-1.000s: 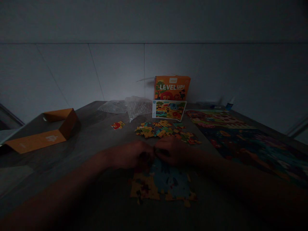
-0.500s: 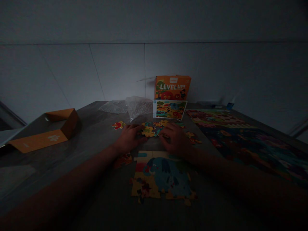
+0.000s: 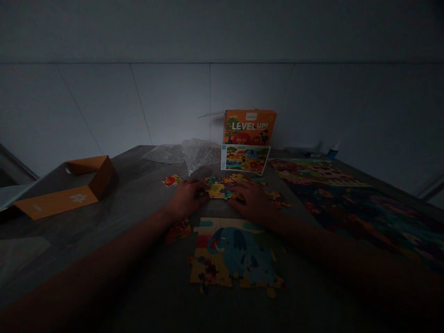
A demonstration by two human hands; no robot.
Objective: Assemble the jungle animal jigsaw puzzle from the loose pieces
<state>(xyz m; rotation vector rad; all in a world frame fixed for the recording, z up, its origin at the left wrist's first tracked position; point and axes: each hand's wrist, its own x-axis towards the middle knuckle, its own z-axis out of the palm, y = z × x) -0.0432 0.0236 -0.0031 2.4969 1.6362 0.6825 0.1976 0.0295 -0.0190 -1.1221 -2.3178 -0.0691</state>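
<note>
In the head view my left hand (image 3: 188, 198) rests at the left edge of a group of colourful puzzle pieces (image 3: 215, 190), its fingers curled down onto them. From the right, my right hand (image 3: 252, 199) reaches the same group, with thumb and fingers bent around pieces at its near edge. Dim light hides the fingertips in part. Nearer to me lies a joined puzzle section (image 3: 236, 254) showing a blue elephant and a smaller one. Loose pieces with red and orange print (image 3: 178, 230) lie left of it. Another red piece (image 3: 171, 180) sits beyond my left hand.
An orange LEVEL UP! box (image 3: 250, 127) stands at the back, a picture card (image 3: 245, 158) leaning before it. Bubble wrap (image 3: 201, 155) lies beside them. An orange box part (image 3: 57, 203) is at left, a large dark puzzle (image 3: 364, 212) at right, a small blue bottle (image 3: 332, 153) behind.
My right hand's fingers have lowered and flattened slightly over the pieces. My left fingers have drawn in a little. The joined elephant section has stayed in place.
</note>
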